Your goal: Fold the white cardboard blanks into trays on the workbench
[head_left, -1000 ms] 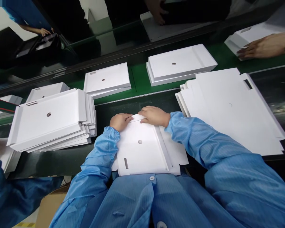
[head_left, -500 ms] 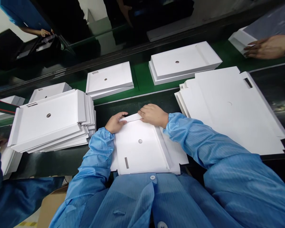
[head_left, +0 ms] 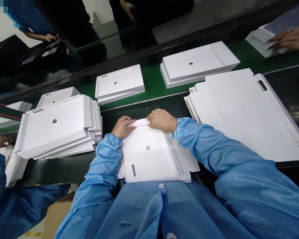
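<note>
In front of my body lies a white cardboard tray (head_left: 151, 156) with a round hole in its middle and a slot near its close edge. Its far edge has a narrow flap (head_left: 142, 122), which both hands grip. My left hand (head_left: 123, 126) pinches the flap's left end between thumb and fingers. At the other end, my right hand (head_left: 161, 119) is closed over the flap, fingertips bent down and partly hidden. Beneath the tray, more flat white card (head_left: 186, 159) sticks out on the right.
Stacked folded trays (head_left: 64, 132) stand on the left, flat white card blanks (head_left: 229, 99) on the right. Beyond, paired trays (head_left: 119, 83) and thicker ones (head_left: 199, 63) sit on a green belt (head_left: 150, 79). Co-workers' hands show at the right (head_left: 294, 38) and left (head_left: 0, 142).
My hands stay on the far flap, which now looks a little flatter. The view has shifted slightly, and the co-worker's hand at the right has moved over the white box there.
</note>
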The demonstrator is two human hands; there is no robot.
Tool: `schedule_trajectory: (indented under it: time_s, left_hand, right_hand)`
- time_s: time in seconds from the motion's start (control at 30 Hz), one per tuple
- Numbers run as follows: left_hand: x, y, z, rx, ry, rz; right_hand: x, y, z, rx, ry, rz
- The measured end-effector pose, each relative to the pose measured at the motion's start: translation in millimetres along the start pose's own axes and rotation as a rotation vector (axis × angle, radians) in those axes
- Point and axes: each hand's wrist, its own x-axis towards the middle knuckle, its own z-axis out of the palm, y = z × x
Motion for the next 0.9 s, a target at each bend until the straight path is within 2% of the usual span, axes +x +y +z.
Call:
schedule_trajectory:
  time_s: [0.13, 0.3, 0.67, 0.9]
  left_hand:
    - [-5.7, 9.6, 3.4, 0.283, -0.004, 0.083]
    - [-6.4, 18.4, 12.7, 0.458, 0.006, 0.138]
    - [-8.7, 29.3, 16.3, 0.549, -0.04, 0.146]
    - [-7.7, 31.0, 12.5, 0.528, -0.018, 0.158]
  right_hand:
    - [0.4, 0.8, 1.3, 0.006, -0.013, -0.006]
    - [0.3, 0.9, 3.2, -0.021, 0.003, -0.021]
    - [2.2, 3.8, 0.1, 0.016, -0.061, -0.021]
    - [3.1, 7.5, 0.1, 0.079, -0.078, -0.007]
